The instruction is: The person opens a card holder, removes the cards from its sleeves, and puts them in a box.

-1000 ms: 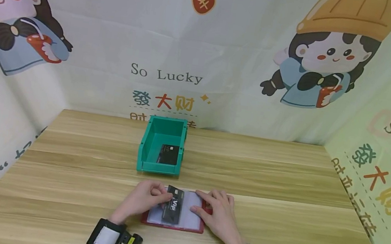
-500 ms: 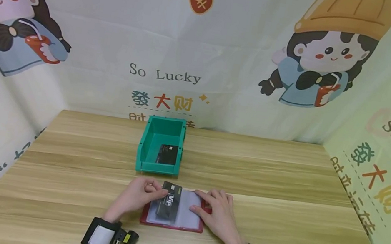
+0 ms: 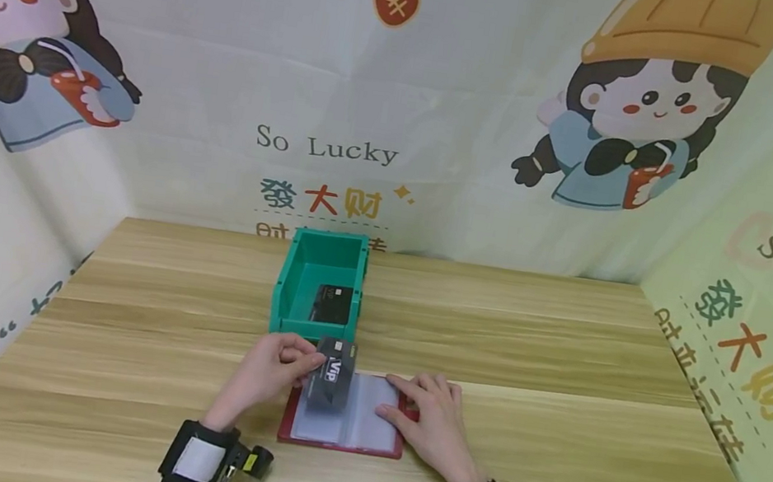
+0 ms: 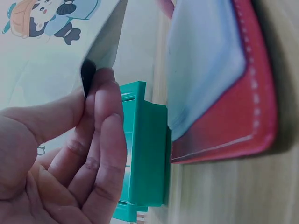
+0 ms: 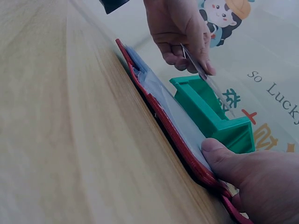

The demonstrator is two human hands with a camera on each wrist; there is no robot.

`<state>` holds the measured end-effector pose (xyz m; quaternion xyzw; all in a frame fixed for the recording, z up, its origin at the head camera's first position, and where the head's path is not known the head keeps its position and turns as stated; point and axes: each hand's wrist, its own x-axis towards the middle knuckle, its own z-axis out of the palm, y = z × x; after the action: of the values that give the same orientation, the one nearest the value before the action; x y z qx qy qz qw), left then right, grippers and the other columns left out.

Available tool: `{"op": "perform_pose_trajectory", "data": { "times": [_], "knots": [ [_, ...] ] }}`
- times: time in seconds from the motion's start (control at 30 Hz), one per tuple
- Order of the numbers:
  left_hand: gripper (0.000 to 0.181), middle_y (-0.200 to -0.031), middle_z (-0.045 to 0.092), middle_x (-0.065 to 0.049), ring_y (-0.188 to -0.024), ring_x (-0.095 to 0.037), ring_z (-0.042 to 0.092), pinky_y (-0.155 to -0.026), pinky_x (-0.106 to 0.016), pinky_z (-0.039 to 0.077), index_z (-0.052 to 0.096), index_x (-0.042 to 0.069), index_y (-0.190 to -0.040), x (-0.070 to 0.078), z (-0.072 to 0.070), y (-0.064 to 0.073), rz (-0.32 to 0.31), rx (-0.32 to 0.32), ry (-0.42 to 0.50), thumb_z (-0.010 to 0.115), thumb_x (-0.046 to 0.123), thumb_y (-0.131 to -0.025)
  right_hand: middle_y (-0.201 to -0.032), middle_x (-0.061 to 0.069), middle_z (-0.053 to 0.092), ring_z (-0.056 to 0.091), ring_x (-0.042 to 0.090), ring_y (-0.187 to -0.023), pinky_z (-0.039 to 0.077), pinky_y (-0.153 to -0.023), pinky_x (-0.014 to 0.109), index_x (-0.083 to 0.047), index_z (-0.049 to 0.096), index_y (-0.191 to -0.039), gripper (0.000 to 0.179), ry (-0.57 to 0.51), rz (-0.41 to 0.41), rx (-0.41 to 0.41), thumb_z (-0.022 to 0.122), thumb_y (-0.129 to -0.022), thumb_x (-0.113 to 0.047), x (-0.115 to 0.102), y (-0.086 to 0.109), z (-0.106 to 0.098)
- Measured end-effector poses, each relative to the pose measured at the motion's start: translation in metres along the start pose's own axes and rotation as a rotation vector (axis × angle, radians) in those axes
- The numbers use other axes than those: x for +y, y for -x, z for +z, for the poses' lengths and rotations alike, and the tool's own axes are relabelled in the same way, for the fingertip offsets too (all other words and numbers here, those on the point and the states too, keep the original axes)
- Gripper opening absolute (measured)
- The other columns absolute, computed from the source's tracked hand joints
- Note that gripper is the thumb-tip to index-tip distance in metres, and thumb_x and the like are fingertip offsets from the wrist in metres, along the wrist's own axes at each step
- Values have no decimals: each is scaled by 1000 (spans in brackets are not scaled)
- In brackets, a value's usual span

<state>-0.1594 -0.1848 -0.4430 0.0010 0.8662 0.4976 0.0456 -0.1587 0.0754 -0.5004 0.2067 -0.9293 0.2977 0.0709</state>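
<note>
My left hand point(image 3: 271, 370) pinches a dark card printed "VIP" point(image 3: 331, 391) between thumb and fingers, above the left page of an open card holder. In the left wrist view the card point(image 4: 105, 46) stands tilted, held by its edge. The card holder point(image 3: 372, 418) lies open on the table, with a red cover point(image 4: 224, 126) and clear plastic sleeves point(image 4: 201, 60). My right hand point(image 3: 429, 427) grips its right edge. In the right wrist view the right thumb point(image 5: 219, 156) presses on the sleeves, with a finger at the cover's edge.
Just behind the card holder stands a green open-front bin point(image 3: 323, 261), with a black card point(image 3: 332, 304) lying inside near its front. The wooden table point(image 3: 527, 354) meets a printed cloth backdrop point(image 3: 457, 168) at the back and sides.
My left hand has lifted the card up off the left page, moving it a little left and away toward the bin. My right hand has stayed on the card holder.
</note>
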Motion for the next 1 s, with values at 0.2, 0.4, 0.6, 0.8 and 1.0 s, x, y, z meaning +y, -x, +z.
{"op": "perform_pose_trajectory", "data": {
  "times": [0.2,0.4,0.6,0.8,1.0],
  "knots": [
    [20,-81,73,-14,-66,-15,63,-64,-27,55,65,-7,-111,7,-6,-4,5,21,66,64,8,-97,-81,-10,50,42,11,-87,27,-86,37,-17,73,-122,42,2,-4,-5,78,-86,-39,0,0,-1],
    [26,-89,73,-23,-69,-15,67,-69,-35,59,61,-11,-120,11,-13,-9,37,41,74,59,1,-97,-81,-10,51,43,12,-87,27,-85,36,-17,73,-122,42,1,-14,-3,77,-86,-39,0,1,-1],
    [28,-94,71,-25,-71,-12,62,-64,-24,53,59,-11,-124,17,-17,-16,49,94,34,56,-3,-97,-80,-10,50,44,12,-88,26,-84,35,-17,73,-122,42,-4,-22,2,77,-86,-39,1,0,-1],
    [29,-96,70,-25,-72,-17,57,-61,-22,43,58,-9,-126,25,-17,-24,70,163,-63,54,-2,-98,-80,-10,48,42,11,-87,25,-83,35,-17,73,-122,42,-6,-21,3,77,-86,-39,2,0,-2],
    [34,-96,67,-21,-68,-17,52,-58,-26,40,55,-6,-133,30,-17,-34,42,194,-129,52,3,-100,-80,-10,49,42,11,-87,25,-83,34,-18,73,-123,42,-2,-22,-1,77,-86,-39,2,0,-1]
  ]
}}
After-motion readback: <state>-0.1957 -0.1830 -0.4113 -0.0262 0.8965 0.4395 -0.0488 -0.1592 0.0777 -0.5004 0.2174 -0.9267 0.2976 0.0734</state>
